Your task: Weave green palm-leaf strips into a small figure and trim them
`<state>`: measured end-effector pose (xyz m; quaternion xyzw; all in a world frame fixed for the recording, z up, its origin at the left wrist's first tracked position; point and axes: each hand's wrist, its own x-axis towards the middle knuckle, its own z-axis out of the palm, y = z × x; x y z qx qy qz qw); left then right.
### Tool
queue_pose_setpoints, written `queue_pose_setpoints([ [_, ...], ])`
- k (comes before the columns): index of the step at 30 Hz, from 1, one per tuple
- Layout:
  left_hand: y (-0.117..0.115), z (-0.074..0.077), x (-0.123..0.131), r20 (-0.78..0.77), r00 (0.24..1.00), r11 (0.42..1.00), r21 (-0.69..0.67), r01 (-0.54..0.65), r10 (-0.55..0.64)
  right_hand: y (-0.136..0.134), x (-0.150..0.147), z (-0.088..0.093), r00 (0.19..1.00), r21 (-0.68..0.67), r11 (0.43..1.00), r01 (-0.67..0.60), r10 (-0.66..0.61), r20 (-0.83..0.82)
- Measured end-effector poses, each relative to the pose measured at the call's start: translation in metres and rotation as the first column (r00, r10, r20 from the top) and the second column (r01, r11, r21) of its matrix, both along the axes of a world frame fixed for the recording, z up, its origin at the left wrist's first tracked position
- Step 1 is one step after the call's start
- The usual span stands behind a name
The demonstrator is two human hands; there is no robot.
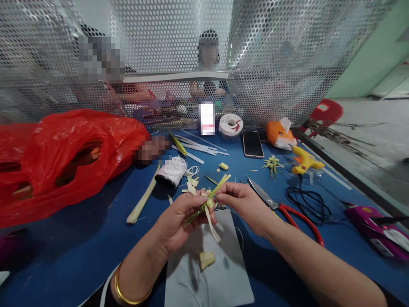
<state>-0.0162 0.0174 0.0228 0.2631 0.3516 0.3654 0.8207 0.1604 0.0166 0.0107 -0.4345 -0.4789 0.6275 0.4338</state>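
Observation:
Green and cream plant strips (pixel 210 203), gathered in a small bundle, are pinched in my left hand (pixel 183 213) above a grey-white sheet (pixel 223 264). My right hand (pixel 238 200) is closed at the right side of the bundle, thumb and index finger pressed together; what lies between them is too small to make out. A pale cut stalk piece (pixel 207 260) rests on the sheet below. Just beyond my hands lie small plant scraps (pixel 193 182) and a white thread spool (pixel 172 171).
Red-handled scissors (pixel 292 215), a yellow glue gun (pixel 306 161) with a black cord, a phone (pixel 252 144) and a ribbon roll (pixel 231 125) lie right and ahead. A red plastic bag (pixel 76 153) fills the left. A perforated metal screen (pixel 172 38) stands behind; people sit beyond.

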Motion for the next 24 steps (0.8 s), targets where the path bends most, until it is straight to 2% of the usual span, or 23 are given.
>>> queue_pose_setpoints([
  [5,0.001,-0.0024,-0.0006,-0.045,0.999,1.0,0.031,0.003,-0.001,-0.0007,0.0006,0.0011,0.996,-0.064,0.998,-0.003,-0.003,-0.086],
  [7,0.0012,-0.0024,-0.0007,-0.044,0.999,0.999,0.04,0.016,-0.014,-0.0012,0.0012,0.0031,0.996,-0.108,0.993,-0.053,0.045,-0.073],
  [9,0.0011,-0.0012,-0.0004,-0.052,0.998,0.999,0.046,0.026,-0.023,-0.0008,0.0024,0.0052,0.994,-0.086,0.99,-0.109,0.108,-0.015],
  [11,0.001,0.0005,0.0008,-0.085,0.996,0.998,0.065,0.023,-0.017,0.0003,0.0041,0.0064,0.991,0.015,0.994,-0.111,0.11,0.076],
  [14,0.0009,0.0018,0.0039,-0.171,0.985,0.992,0.126,0.012,0.01,0.0009,0.0064,0.0062,0.97,0.206,0.978,-0.019,-0.032,0.24],
  [18,0.0008,-0.0002,0.0074,-0.25,0.968,0.979,0.203,0.013,0.039,-0.0023,0.0072,0.0044,0.877,0.418,0.908,0.04,-0.232,0.42],
  [24,0.0013,-0.0016,0.0091,-0.247,0.963,0.961,0.273,-0.037,0.107,-0.0069,0.0067,0.0089,0.782,0.59,0.807,-0.024,-0.352,0.514],
])
